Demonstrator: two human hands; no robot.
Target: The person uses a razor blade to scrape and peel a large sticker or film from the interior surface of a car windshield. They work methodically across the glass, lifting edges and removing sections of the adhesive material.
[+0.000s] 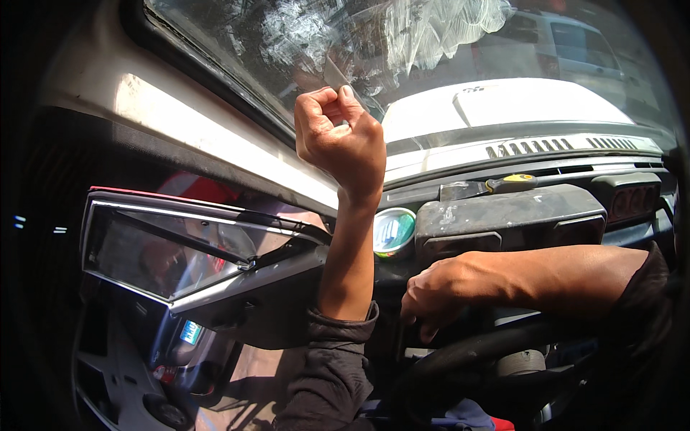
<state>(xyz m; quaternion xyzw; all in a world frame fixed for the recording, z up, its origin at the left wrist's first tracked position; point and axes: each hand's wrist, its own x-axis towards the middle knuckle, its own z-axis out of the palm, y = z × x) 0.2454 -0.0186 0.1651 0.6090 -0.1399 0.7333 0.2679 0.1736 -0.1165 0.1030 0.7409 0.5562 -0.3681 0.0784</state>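
Observation:
My left hand (341, 136) is raised to the windshield (244, 43), its thumb and fingers pinching a thin flat grey piece (335, 75) against the glass. White smears (438, 32) streak the windshield around and above it. Lower down, my right hand (442, 291) hangs by the dashboard, knuckles up and fingers curled downward. Whatever those fingers may hold is hidden. Between the two hands sits a round tub (394, 230) with a pale, shiny top and green edge. A putty knife (496, 184) with a yellow and black handle lies on the dashboard.
Below the right forearm is a dark steering wheel (474, 348). The instrument housing (510, 215) juts out beside the tub. To the left, a vehicle door (251, 309) stands open, with a parked car (194, 352) beyond. A white hood (503, 104) shows through the windshield.

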